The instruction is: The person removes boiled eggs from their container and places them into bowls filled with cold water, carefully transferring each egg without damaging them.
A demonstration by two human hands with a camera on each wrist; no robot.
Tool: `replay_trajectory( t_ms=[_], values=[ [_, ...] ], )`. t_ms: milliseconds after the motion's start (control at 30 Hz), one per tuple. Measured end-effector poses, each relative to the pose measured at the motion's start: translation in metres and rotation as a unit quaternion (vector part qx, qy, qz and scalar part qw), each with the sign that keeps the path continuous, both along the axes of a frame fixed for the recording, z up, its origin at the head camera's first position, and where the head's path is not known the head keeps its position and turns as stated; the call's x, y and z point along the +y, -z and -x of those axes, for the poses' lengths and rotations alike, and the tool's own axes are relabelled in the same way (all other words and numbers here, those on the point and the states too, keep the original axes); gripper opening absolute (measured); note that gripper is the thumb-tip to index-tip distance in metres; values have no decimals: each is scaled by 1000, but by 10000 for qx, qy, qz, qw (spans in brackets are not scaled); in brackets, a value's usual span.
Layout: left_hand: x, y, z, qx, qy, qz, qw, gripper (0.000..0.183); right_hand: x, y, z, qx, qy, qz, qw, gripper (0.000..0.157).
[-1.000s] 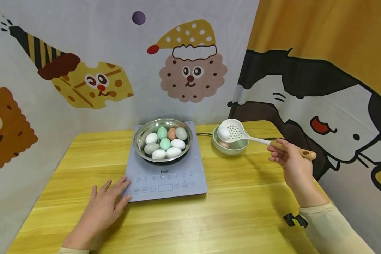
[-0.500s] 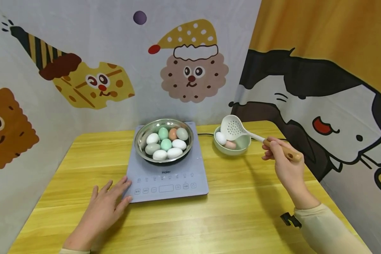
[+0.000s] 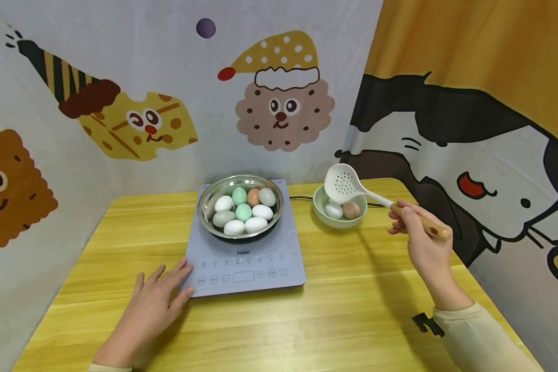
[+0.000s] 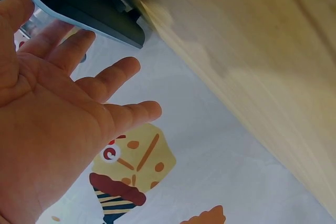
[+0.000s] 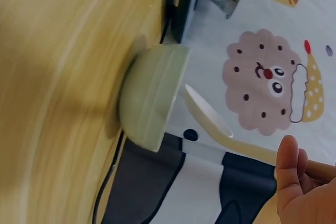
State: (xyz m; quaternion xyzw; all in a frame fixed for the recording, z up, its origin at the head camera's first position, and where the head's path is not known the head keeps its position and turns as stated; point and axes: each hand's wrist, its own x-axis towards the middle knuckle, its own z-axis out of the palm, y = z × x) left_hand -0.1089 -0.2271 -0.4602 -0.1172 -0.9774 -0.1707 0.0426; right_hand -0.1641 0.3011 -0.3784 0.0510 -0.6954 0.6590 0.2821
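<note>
Cartoon-printed cloth (image 3: 167, 77) backs a wooden table (image 3: 353, 310). At the edge of the induction cooker (image 3: 285, 245), the left hand (image 3: 151, 299) lies spread. Pinched by the right hand (image 3: 425, 243), the slotted ladle (image 3: 353, 189) points leftward and away, its long axis slanting toward the green bowl (image 3: 339, 223). Only the right-wrist view shows its scoop just above the rim; only the head view shows white and pinkish eggs (image 3: 335, 211) inside.

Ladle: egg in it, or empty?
Empty. In the head view the white ladle carries nothing, holes uncovered; a white egg and brown egg lie in the green bowl.
</note>
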Motion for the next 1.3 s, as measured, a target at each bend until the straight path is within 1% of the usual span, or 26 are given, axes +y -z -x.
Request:
replay_trajectory(
  t_ms=[100, 200, 267, 333, 400, 467, 500, 567, 633, 700, 767, 833, 867, 933, 967, 1033, 1133, 1233, 1300],
  values=[
    [0, 1, 0, 18, -1, 9, 10000, 53, -5, -6, -3, 37, -13, 191, 9998, 32],
    [0, 1, 0, 43, 4, 27, 10000, 53, -16, -15, -5, 85, -253, 373, 9989, 33],
    [0, 1, 0, 53, 4, 28, 10000, 53, -27, -21, -6, 125, -570, 372, 9976, 35],
    [-1, 1, 0, 53, -5, 21, 10000, 54, -40, -27, -5, 184, -946, 225, 9951, 34],
    [-1, 2, 0, 29, -18, 6, 10000, 54, -54, -31, -2, 447, -1467, 62, 9882, 33],
    [-2, 2, -1, 5, -30, 6, 10000, 54, -67, -34, 2, 776, -1922, -270, 9779, 31],
    [-2, 2, -1, -9, -34, 8, 10000, 54, -74, -35, 4, 959, -2086, -486, 9721, 29],
    [-2, 2, -1, -32, -43, 14, 10000, 54, -85, -36, 10, 1366, -2415, -951, 9560, 28],
    [-2, 2, 0, -35, -49, 13, 10000, 55, -94, -36, 14, 1665, -2564, -1490, 9404, 27],
    [-2, 2, 0, -22, -49, 10, 10000, 55, -101, -36, 19, 2053, -2713, -1974, 9194, 25],
    [-2, 2, 0, 0, -51, 5, 10000, 55, -106, -38, 23, 2409, -2755, -2451, 8978, 24],
    [-2, 2, 1, 25, -33, -6, 10000, 55, -110, -40, 27, 2828, -2658, -2919, 8742, 27],
    [-2, 2, 1, 45, -21, -8, 10000, 55, -110, -41, 29, 2965, -2593, -3143, 8638, 30],
    [-2, 3, 2, 78, -3, -21, 10000, 54, -111, -44, 31, 3146, -2543, -3481, 8457, 34],
    [-2, 3, 2, 89, 3, -27, 10000, 54, -111, -46, 32, 3188, -2589, -3574, 8388, 35],
    [-3, 3, 2, 92, 7, -36, 10000, 54, -110, -50, 34, 3122, -2781, -3696, 8298, 36],
    [-3, 2, 2, 61, -1, -44, 10000, 55, -108, -54, 38, 2931, -3173, -3661, 8243, 35],
    [-3, 2, 3, -11, -15, -54, 10000, 55, -107, -56, 41, 2574, -3419, -3639, 8273, 29],
    [-4, 3, 3, -33, -18, -61, 10000, 55, -109, -55, 43, 2378, -3441, -3735, 8280, 26]
  ],
)
